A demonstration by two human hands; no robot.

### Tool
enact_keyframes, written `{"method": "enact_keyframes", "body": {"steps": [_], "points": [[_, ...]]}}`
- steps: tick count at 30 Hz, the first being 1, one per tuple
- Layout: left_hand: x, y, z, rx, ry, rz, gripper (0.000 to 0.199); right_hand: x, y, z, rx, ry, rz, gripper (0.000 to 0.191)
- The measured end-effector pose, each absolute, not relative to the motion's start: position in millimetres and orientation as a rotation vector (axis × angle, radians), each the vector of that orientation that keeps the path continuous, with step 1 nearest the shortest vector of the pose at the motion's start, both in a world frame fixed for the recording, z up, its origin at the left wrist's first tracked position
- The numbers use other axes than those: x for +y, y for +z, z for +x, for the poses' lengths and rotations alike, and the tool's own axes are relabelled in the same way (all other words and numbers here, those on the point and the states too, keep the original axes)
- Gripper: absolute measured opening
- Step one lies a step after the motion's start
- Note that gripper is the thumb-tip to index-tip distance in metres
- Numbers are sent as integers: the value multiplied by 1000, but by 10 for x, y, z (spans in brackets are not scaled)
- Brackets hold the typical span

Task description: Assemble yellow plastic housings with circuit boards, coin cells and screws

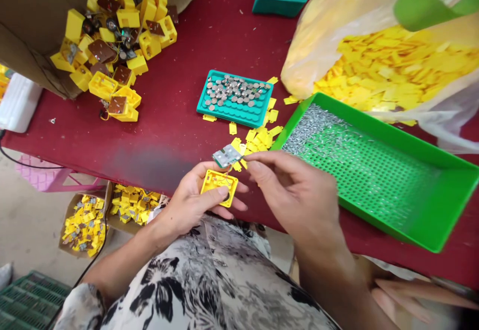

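In my left hand [196, 193] rests a small open yellow plastic case [214, 184], held with the thumb pressed over a round dark part inside it. Thin wires run from the case to a small circuit board [227, 156] just above it. Thumb and forefinger of my right hand [295, 185] pinch the board's right edge. Just beyond the board lies a loose pile of flat yellow plastic pieces [258, 140]. Past them is a teal tray [204, 105] with many round silver button cells [239, 90].
At right stands a green perforated tray [396, 190] of small metal screws [310, 125]. Behind it a plastic bag [307, 56] holds yellow pieces. A cardboard box [30, 26] spills yellow cases at upper left. Cartons of yellow parts [84, 225] sit below the table edge.
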State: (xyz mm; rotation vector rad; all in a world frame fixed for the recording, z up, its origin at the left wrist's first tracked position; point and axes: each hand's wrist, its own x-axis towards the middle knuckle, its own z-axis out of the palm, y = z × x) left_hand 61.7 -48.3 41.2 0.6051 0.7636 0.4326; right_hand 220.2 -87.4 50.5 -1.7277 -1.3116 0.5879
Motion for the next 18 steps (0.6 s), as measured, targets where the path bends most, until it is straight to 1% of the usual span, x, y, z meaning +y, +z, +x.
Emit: {"method": "enact_keyframes", "body": {"steps": [3,4,5,7,11,16,18], "points": [[-496,417,590,749,365,680,32,-749,492,2257,-1195,1059,-1611,32],[-499,420,581,756,344,697,30,-706,496,2270,-1154,1185,-1555,35],[-502,423,574,769,332,706,30,-669,502,2278,-1110,1278,-1510,35],[-505,427,564,797,337,714,32,-619,516,2281,-1030,1364,-1470,28],[-507,420,570,865,367,724,37,-607,535,2255,-990,1299,-1482,15],[-502,390,604,966,329,804,41,-635,578,2225,-1153,1106,-1530,6],[-503,371,612,970,327,838,39,-634,604,2222,-1229,1060,-1548,6]]}}
